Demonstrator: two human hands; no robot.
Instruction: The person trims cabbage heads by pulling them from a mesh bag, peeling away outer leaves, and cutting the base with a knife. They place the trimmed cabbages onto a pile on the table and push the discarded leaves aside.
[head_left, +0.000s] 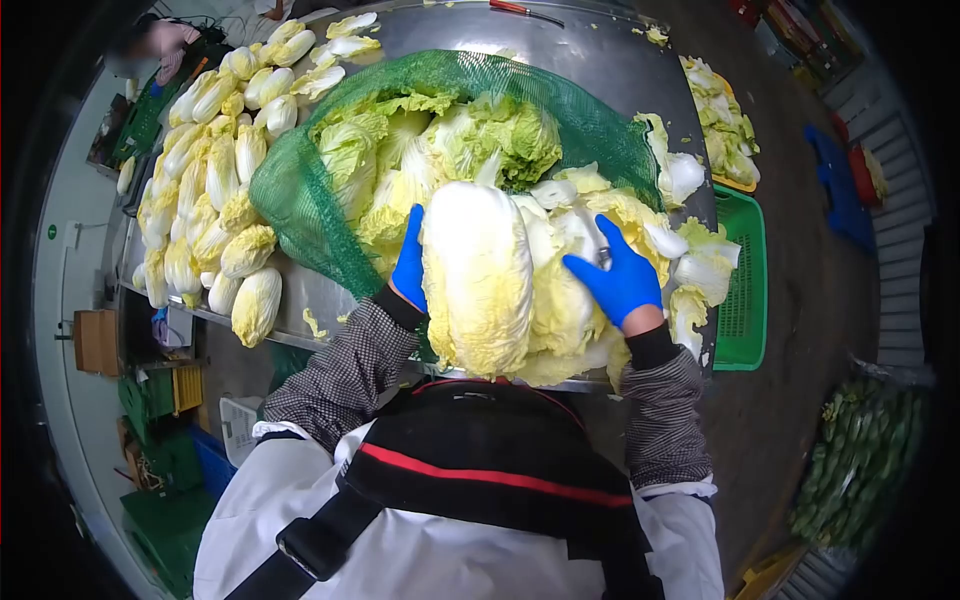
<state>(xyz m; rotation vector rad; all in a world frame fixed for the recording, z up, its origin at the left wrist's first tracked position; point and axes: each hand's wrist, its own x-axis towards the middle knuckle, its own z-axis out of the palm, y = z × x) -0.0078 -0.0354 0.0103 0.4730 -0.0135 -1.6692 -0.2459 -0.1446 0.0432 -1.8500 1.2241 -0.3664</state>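
Observation:
A large napa cabbage (477, 275), pale with yellow leaves, stands at the table's front edge. My left hand (409, 262), in a blue glove, grips its left side. My right hand (617, 272), also blue-gloved, is over loose cabbage leaves (562, 300) just right of the head. A small dark, shiny piece shows between its thumb and fingers; what it is I cannot make out. Behind both hands a green mesh sack (300, 205) lies open, with several leafy green cabbages (495, 140) inside.
Trimmed cabbages (215, 175) are piled at the left of the metal table (600, 70). A red-handled knife (525, 12) lies at the far edge. To the right are a green crate (745, 280) and a container of leaves (725, 130). A person (165, 45) is at far left.

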